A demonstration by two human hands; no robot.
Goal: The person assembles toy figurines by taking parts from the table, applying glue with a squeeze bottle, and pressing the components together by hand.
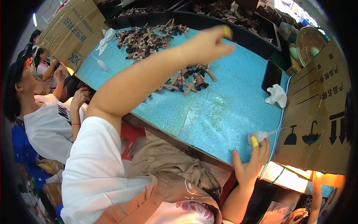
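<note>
My left arm stretches across the table, and my left hand (212,44) is above its far side near the black trays. Its fingers are partly curled and smeared by motion, with yellow tape on one. At the near right edge, my right hand (250,162) holds a small translucent squeeze bottle (257,137) between its fingers, its thin nozzle pointing right. One finger there also has yellow tape. Small brown and cream doll-like figures (199,80) with tan stick-like parts lie below my left forearm. A larger heap of them (143,41) is at the far left.
The blue tabletop (209,112) also carries another dropper bottle (100,64), white crumpled pieces (276,95) and a dark phone-like slab (272,76). Black trays (276,37) of figures line the back. Cardboard (317,112) borders the right; a box (74,31) stands left. A co-worker (48,119) sits left.
</note>
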